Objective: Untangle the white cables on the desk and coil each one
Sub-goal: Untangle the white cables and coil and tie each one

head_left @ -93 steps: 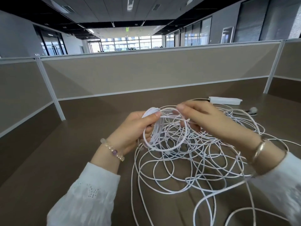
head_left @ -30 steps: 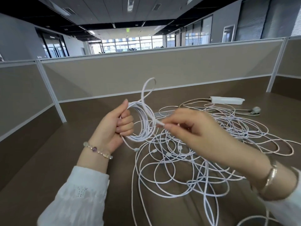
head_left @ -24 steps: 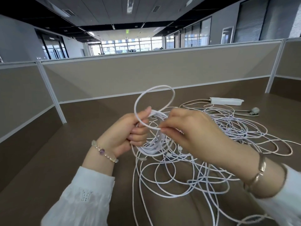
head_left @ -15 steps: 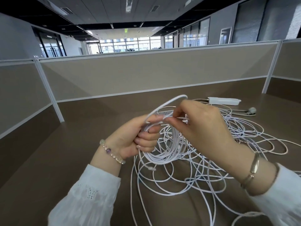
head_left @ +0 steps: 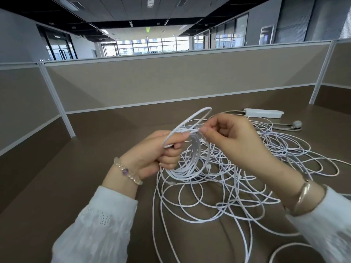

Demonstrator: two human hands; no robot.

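White cables (head_left: 224, 188) lie in a loose tangle over the brown desk (head_left: 57, 186), filling the centre and lower right of the frame, with loops trailing off toward the bottom edge and out to the right. At the middle of the frame a coil (head_left: 190, 162) of several turns hangs above the tangle, gathered in the left hand (head_left: 157, 154), whose fingers are curled round the top of the bundle with the thumb pressed over it. One wider loop (head_left: 191, 118) of the same cable rises up and to the right from that grip. The right hand (head_left: 233, 141), just right of centre, pinches the cable between thumb and forefinger close beside the left thumb, its other fingers bent and relaxed. A beaded bracelet (head_left: 127, 172) sits on the left wrist and a metal bangle (head_left: 303, 196) on the right; both arms wear white sleeves. In the upper right of the desk lies a white power strip (head_left: 264, 112), and just right of and below it a grey plug (head_left: 296, 123) on its cord. Beige partition panels (head_left: 171, 82) stand across the back of the desk.
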